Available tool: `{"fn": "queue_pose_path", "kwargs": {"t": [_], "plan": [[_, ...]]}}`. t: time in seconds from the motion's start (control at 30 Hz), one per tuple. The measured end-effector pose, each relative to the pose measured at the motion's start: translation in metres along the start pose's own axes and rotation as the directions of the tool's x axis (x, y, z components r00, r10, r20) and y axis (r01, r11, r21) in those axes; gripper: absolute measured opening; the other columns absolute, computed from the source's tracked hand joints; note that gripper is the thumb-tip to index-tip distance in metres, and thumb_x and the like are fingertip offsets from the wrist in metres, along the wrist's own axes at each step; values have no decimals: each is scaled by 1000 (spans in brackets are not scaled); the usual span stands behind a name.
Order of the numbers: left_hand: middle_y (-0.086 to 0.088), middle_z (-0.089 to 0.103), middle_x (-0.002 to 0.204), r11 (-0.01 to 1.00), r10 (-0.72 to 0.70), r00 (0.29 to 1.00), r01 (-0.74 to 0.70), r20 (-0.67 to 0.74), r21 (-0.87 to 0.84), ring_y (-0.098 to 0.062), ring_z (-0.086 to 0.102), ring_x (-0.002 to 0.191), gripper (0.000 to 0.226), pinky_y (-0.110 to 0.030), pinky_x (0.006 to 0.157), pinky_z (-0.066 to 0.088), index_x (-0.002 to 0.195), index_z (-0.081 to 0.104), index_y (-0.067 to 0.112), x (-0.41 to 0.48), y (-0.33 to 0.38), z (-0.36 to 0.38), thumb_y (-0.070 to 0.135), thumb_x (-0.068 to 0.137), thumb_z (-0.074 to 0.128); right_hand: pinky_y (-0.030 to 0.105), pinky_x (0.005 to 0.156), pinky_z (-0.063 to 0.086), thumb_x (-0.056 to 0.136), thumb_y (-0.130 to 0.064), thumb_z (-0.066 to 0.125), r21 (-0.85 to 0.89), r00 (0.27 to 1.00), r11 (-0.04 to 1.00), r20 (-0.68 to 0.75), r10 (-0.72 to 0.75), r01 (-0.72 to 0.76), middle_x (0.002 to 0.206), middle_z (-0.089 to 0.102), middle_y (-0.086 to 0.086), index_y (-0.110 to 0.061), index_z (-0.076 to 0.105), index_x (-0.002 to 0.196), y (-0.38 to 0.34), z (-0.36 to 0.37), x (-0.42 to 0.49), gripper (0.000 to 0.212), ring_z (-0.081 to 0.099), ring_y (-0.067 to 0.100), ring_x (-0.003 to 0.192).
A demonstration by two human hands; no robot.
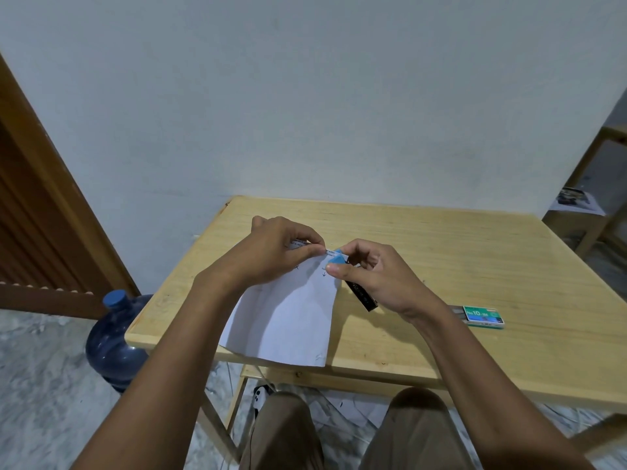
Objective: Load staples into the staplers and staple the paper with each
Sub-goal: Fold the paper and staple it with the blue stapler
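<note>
A white sheet of paper hangs over the near edge of the wooden table. My left hand pinches the paper's top edge. My right hand grips a small stapler with a blue top and a black body, its blue end at the paper's top right corner. A green staple box marked "No 10" lies on the table to the right, partly slid open.
A blue water jug stands on the floor left of the table. A wooden door is at the left, and a wooden shelf at the far right. My knees sit under the table's near edge.
</note>
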State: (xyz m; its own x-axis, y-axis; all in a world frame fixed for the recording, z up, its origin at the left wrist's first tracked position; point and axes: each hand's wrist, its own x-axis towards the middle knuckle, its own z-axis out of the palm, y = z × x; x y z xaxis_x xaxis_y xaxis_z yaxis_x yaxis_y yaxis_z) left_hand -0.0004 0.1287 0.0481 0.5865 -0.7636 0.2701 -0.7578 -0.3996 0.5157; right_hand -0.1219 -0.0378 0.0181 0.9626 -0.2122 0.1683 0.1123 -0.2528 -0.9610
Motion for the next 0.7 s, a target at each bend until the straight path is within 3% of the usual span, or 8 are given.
{"fn": "queue_pose_path", "kwargs": {"t": [0.17, 0.3, 0.4, 0.5, 0.6, 0.7], "plan": [[13, 75, 89, 1000, 5, 1000, -5, 5, 15, -24, 54, 105, 13, -33, 94, 26, 81, 64, 51, -1, -2, 1, 47, 93, 60, 12, 62, 44, 84, -19, 78, -1, 999, 1000, -52, -8, 8, 81, 67, -2, -11, 71, 90, 3, 5, 0, 12, 57, 1, 65], [26, 70, 84, 999, -9, 1000, 8, -7, -54, -14, 61, 100, 13, -41, 106, 29, 84, 72, 38, -2, 1, -2, 42, 92, 63, 11, 59, 41, 93, -23, 67, -13, 1000, 1000, -23, -14, 14, 71, 64, -15, -15, 70, 98, 3, 5, -6, 11, 56, -1, 58], [31, 69, 79, 994, -39, 999, 37, -14, -99, -13, 63, 99, 17, -47, 108, 34, 77, 71, 40, -3, -1, -1, 39, 92, 65, 19, 57, 47, 101, -34, 50, 148, 991, 987, -116, 72, -55, 77, 67, -2, -15, 64, 101, 5, 9, -9, 24, 60, 13, 63], [34, 68, 83, 989, -71, 997, 68, -19, -129, -10, 63, 99, 18, -48, 105, 39, 75, 70, 41, -3, -2, 1, 38, 92, 66, 22, 44, 31, 102, -42, 43, 404, 966, 909, -177, 189, -104, 75, 54, -1, -14, 51, 92, 5, 11, -8, 31, 37, 12, 44], [32, 69, 81, 983, -52, 999, 49, -11, -175, -4, 63, 89, 18, -51, 103, 40, 74, 71, 39, -2, -2, 3, 36, 92, 66, 22, 45, 25, 93, -43, 62, 242, 974, 961, -143, 175, -137, 66, 39, -1, -15, 58, 93, 6, 15, -10, 28, 26, 10, 46], [21, 72, 81, 974, -49, 998, 43, -24, -221, -11, 64, 87, 13, -45, 97, 44, 80, 73, 40, -1, -2, 4, 46, 87, 63, 18, 44, 28, 92, -24, 68, 154, 976, 977, -135, 170, -149, 47, 41, -14, -16, 62, 82, 6, 19, -13, 14, 32, 6, 42]]}}
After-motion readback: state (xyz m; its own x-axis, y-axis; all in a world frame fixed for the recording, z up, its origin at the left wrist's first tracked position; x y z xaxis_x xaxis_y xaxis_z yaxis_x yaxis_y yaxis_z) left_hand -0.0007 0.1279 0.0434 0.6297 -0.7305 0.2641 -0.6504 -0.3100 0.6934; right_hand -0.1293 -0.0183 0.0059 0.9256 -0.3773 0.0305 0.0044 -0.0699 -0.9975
